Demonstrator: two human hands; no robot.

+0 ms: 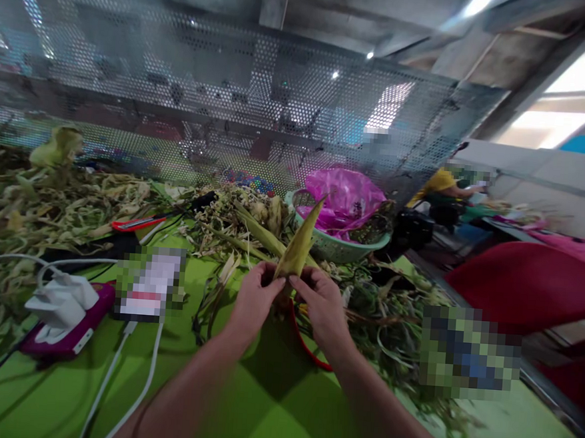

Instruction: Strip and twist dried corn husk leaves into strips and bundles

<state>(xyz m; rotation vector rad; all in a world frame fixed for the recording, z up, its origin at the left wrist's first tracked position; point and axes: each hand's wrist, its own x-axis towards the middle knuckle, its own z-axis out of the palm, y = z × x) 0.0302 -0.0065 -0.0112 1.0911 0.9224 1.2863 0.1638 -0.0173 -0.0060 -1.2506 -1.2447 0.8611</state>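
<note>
Both my hands hold one yellow-green leaf strip (298, 243) that stands upright and tapers to a point over the green table (269, 404). My left hand (254, 296) pinches its lower end from the left with closed fingers. From the right, my right hand (321, 304) pinches the same end. A red loop (308, 350), perhaps a scissors handle, lies under my right wrist; the rest of it is hidden.
Dry leaf scraps (57, 206) pile up along the back. A green basket (338, 249) with a pink bag (347, 193) stands behind my hands. A white charger (61, 303) on a magenta phone and cables lie left. A perforated metal screen (220, 100) closes the back. Another person (442, 186) sits far right.
</note>
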